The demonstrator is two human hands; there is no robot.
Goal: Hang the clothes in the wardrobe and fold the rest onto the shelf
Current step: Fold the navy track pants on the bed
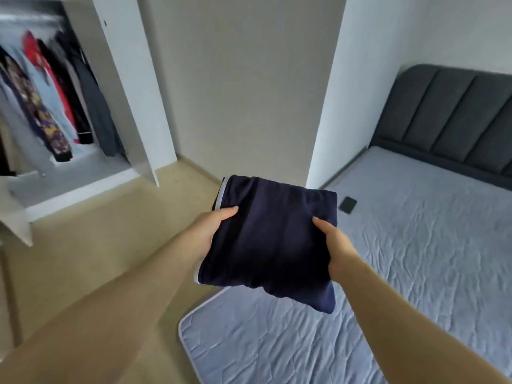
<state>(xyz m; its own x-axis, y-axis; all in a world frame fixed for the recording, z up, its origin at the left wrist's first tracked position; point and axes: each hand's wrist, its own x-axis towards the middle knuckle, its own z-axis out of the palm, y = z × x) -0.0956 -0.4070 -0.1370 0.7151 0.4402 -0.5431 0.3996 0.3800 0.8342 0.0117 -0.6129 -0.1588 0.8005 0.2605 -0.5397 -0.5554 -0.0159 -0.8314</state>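
Navy garment, folded, above bed corner | left hand grasped its 9 o'clock edge | right hand its 3 o'clock edge | open wardrobe at 10 o'clock

The wardrobe is off to the left with clothes hanging inside, the bed is on the right with a phone lying on it, and the folded garment is mid-air between, over the bed's near corner.

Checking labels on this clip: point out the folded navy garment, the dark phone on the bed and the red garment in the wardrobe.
folded navy garment (271, 239), head view, middle of its top face.
dark phone (348, 205), head view, centre of its face.
red garment (37, 55), head view, its upper part.
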